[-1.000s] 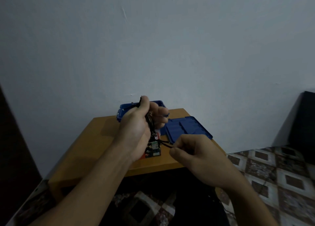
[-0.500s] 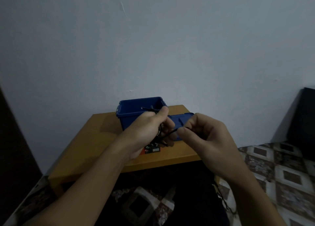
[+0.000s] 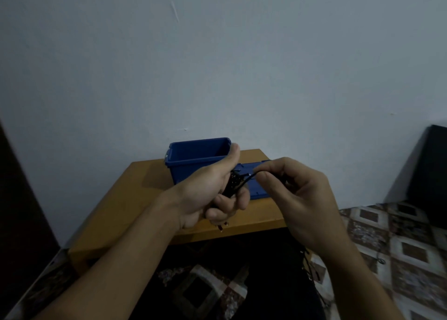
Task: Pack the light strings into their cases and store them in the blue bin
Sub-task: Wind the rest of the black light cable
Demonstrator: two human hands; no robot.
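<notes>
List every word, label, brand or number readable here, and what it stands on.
None can be read.
The blue bin and the lid beside it show no lettering.
The case under the left hand is almost wholly hidden; the sliver that shows is too small to read.

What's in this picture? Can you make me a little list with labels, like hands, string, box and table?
Left hand: grips a bundle of black light string
Right hand: pinches a strand that leads off the bundle
Blue bin: open on top, at the back of the table, behind the left hand
Blue lid: lies flat on the table, to the right of the bin
Table: wooden, holds the bin and the lid
Inside the bin: cannot tell from this angle
</notes>
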